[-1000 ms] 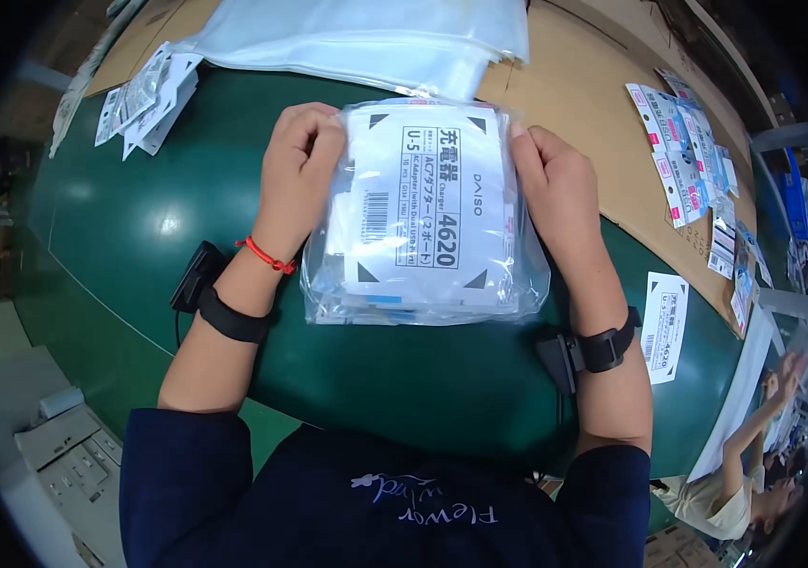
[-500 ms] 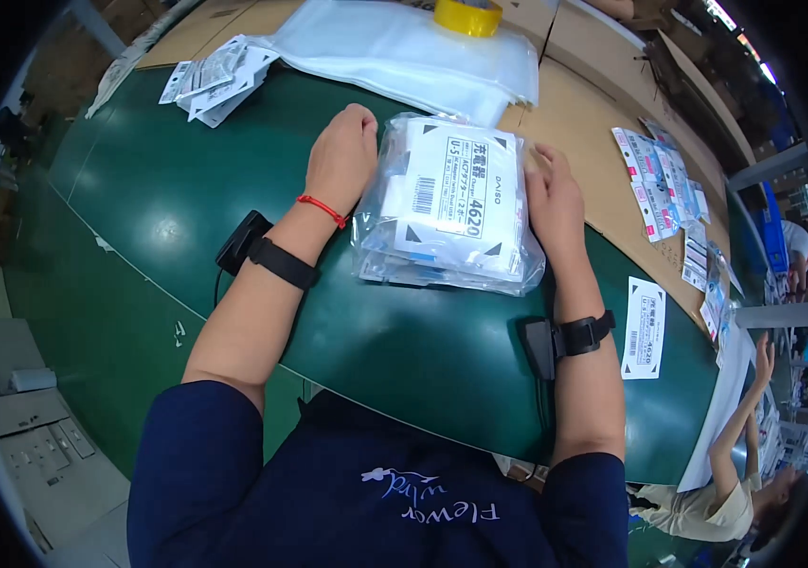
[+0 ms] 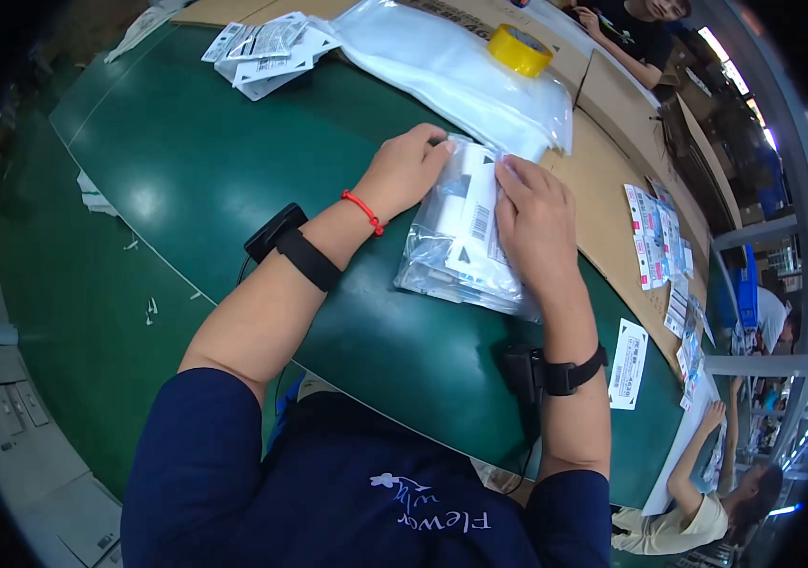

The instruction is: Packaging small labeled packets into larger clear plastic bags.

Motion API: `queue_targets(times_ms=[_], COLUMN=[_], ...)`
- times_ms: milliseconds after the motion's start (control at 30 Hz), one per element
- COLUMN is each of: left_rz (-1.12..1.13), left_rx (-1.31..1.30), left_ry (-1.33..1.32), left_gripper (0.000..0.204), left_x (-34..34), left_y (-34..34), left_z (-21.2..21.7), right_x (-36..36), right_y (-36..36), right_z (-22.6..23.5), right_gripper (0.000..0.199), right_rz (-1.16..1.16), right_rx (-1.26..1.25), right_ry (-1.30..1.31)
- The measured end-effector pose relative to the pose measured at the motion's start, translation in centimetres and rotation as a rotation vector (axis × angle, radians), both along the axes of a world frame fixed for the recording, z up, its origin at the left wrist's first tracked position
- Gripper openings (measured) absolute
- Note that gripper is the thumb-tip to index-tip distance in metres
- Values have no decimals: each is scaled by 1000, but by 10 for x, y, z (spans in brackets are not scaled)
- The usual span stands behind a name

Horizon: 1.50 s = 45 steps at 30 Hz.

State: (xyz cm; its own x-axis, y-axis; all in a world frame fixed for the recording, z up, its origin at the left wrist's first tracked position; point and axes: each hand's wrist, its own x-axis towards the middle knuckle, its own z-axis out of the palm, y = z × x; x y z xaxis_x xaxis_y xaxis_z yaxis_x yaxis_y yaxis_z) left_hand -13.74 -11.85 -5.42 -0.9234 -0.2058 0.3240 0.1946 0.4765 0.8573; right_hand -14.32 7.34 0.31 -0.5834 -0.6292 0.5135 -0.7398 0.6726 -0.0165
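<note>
A clear plastic bag [image 3: 428, 258] of packaged goods lies on the green table [image 3: 233, 204] before me, a white printed label [image 3: 476, 239] showing through it. My left hand [image 3: 411, 170] grips the bag's upper left corner, its fingers closed at the edge. Across the label's right part rests my right hand [image 3: 538, 225], fingers bent and closed on the upper edge of the bag; it hides much of the print. Each wrist wears a black strap with a small device, and a red cord circles the left one.
A stack of clear bags [image 3: 413, 57] with a yellow tape roll [image 3: 520, 51] lies beyond. Carded packages sit at the far left [image 3: 267, 52] and on cardboard at right [image 3: 650, 232]. A loose label [image 3: 628, 364] lies near my right forearm. Co-workers are at far right and back.
My right hand has come from the bag's right side onto its label and top edge. My left hand has moved right to the bag's corner. The view has shifted and turned somewhat.
</note>
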Motion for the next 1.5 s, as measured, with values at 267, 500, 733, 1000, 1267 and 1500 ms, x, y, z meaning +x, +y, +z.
queue_targets(times_ms=[267,500,733,1000,1267,1500], left_rz=[-52,-249,-572,-655,-540,-597], left_rx=[285,496,783,904,1314,1384], left_ry=[-262,-472,-496,-620,-344,-120], left_gripper=[47,60,55,57,53,52], left_x=[6,8,27,36,-50,-225], left_y=[1,-2,32,60,102,171], left_z=[13,30,37,41,86,73], right_x=[-3,-6,10,-5,-4,-6], right_y=[9,51,86,121,112,102], right_z=[-9,-39,-36,-65,-56,-55], right_gripper=[31,42,40,36,36,37], right_rz=[9,-141,22,316,259,264], right_rx=[-81,-1281,-1544,-1649,-1662,-1541], right_ry=[-2,-985,-1302,-1543,-1594,-1594])
